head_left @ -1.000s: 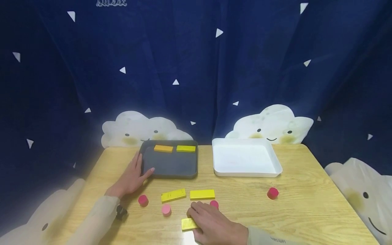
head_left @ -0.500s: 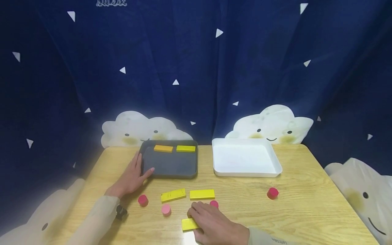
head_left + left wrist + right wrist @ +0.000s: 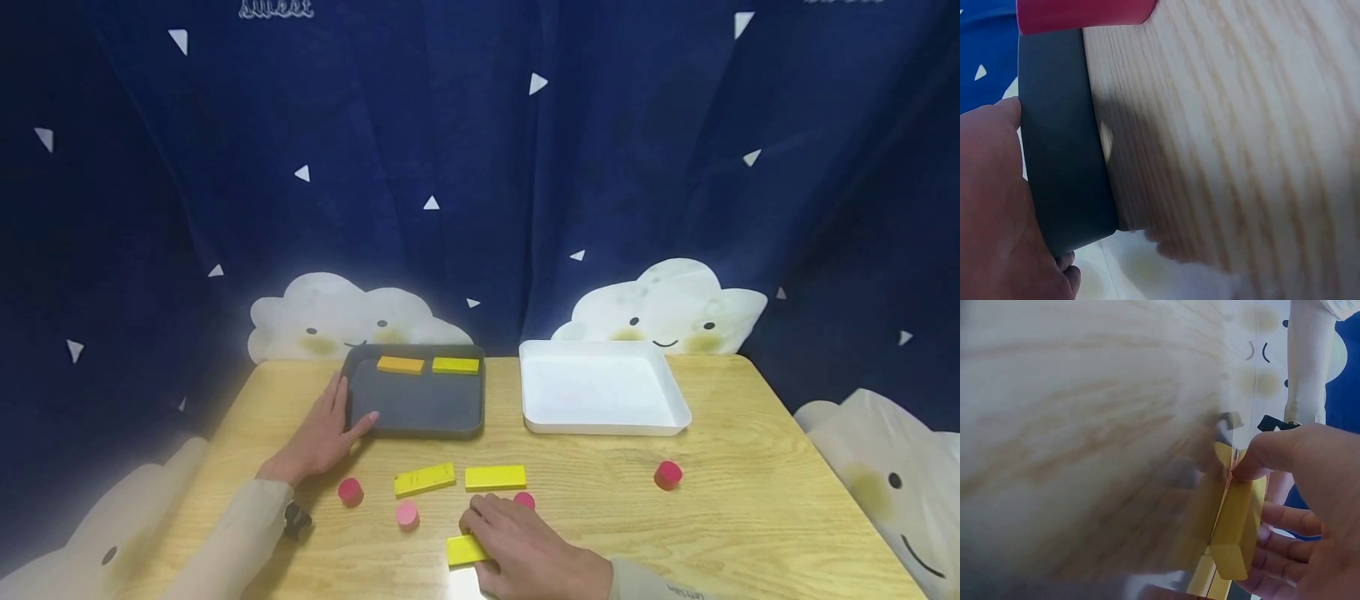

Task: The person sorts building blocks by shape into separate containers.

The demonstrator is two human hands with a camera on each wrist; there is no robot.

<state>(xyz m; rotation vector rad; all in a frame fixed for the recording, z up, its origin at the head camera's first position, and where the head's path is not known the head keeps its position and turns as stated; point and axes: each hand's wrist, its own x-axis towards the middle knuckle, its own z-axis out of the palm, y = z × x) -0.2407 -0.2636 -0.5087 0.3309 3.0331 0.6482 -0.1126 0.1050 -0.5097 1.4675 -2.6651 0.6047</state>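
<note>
My right hand [image 3: 517, 546] pinches a yellow rectangular block [image 3: 465, 551] near the front of the table. In the right wrist view the thumb lies on one side of the block [image 3: 1238, 531] and the fingers on the other. My left hand [image 3: 318, 437] rests at the near left corner of a dark grey tray [image 3: 423, 432], fingers along its left side and thumb over its front rim. Inside that tray lie an orange block [image 3: 401, 365] and a yellow block [image 3: 455, 366], side by side at the back.
Two yellow blocks, one slanted [image 3: 424, 479] and one straight [image 3: 495, 477], lie before the tray. Around them stand a red cylinder [image 3: 350, 492], a pink cylinder [image 3: 407, 516] and a partly hidden red cylinder [image 3: 524, 500]. Another red cylinder [image 3: 668, 475] is below the white tray [image 3: 603, 429].
</note>
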